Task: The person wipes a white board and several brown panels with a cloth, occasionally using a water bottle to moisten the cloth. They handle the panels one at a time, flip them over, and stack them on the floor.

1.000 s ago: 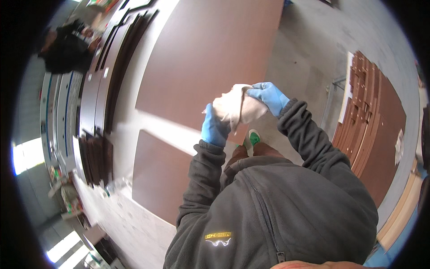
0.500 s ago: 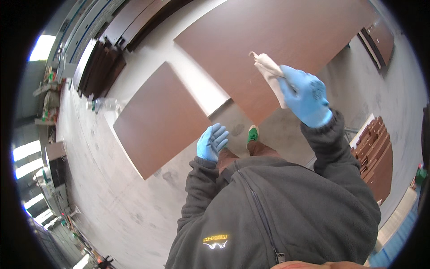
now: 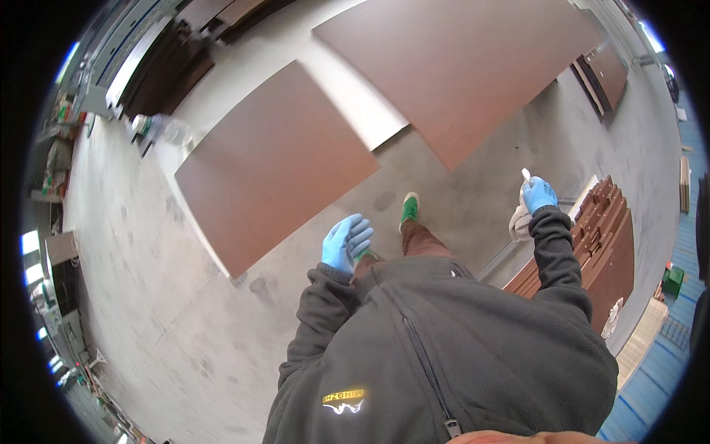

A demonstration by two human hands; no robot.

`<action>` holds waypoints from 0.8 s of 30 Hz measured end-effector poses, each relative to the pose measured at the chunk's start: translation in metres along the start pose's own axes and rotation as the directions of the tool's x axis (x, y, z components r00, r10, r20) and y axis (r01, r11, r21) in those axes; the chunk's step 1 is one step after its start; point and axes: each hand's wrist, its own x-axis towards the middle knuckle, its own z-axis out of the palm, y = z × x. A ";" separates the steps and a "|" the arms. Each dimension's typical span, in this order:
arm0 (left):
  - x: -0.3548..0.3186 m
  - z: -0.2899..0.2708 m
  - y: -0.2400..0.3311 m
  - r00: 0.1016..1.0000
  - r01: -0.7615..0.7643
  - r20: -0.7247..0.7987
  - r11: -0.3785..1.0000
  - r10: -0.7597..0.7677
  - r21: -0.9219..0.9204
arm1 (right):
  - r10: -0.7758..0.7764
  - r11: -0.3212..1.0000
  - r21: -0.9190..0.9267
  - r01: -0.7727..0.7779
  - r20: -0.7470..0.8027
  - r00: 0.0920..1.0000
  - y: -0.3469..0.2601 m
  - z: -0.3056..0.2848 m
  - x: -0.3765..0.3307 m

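My right hand [image 3: 540, 194], in a blue glove, is closed round a whitish cloth [image 3: 520, 225], which hangs below it and pokes out above. It is beside a stack of brown panels [image 3: 606, 255] on my right. My left hand [image 3: 345, 244], also blue-gloved, is open in front of my waist, fingers stretched and holding nothing. Beyond it lies a smaller brown panel [image 3: 274, 166], close to the left hand but apart from it. A larger brown panel [image 3: 458, 70] lies farther ahead to the right.
A pale surface [image 3: 355, 107] shows between the two panels. A clear plastic bottle [image 3: 168, 132] stands by the smaller panel's far left corner. Dark panels [image 3: 159, 81] are stacked at the far left, and more brown boards [image 3: 612, 70] at the far right. A green container [image 3: 673, 280] is at the right.
My right hand, with the cloth, has moved from over the larger panel back and rightward to beside the stack. My left hand has stayed nearly in place. The view has shifted somewhat.
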 end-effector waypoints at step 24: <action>-0.044 -0.123 0.188 0.704 -0.545 -0.212 0.708 0.677 0.449 | -0.822 0.257 0.894 0.367 0.003 0.570 -0.545 -0.073 -0.086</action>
